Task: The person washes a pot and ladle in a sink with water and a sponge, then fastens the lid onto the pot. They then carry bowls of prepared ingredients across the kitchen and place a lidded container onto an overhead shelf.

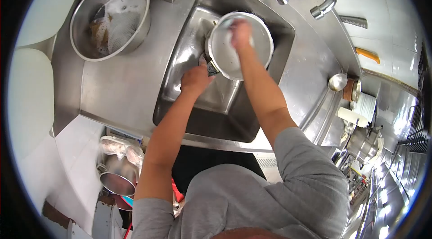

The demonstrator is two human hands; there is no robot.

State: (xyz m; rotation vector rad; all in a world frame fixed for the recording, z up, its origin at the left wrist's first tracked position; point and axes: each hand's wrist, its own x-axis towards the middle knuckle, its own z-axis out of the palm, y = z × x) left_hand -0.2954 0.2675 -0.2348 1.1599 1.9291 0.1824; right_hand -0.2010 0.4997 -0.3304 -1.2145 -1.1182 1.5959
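Observation:
A round metal pot (223, 54) with a pale rim is held tilted in the sink (189, 117), its mouth facing up toward me. My left hand (196, 80) is closed around the pot's dark handle (213, 68) on its left side. Inside the pot is my right hand (241, 34), its fingers curled and smeared by motion against the inner wall. A small pale, blurred thing shows at those fingers, but I cannot make out what it is.
On the left counter stands a steel basin (143, 25) holding suds, a mesh cloth and a brown piece. A curved faucet (330, 2) rises behind the sink. Orange-handled tools (368, 55) hang on the wall. A long ladle (337, 82) lies at right; a steel pot (118, 177) sits below left.

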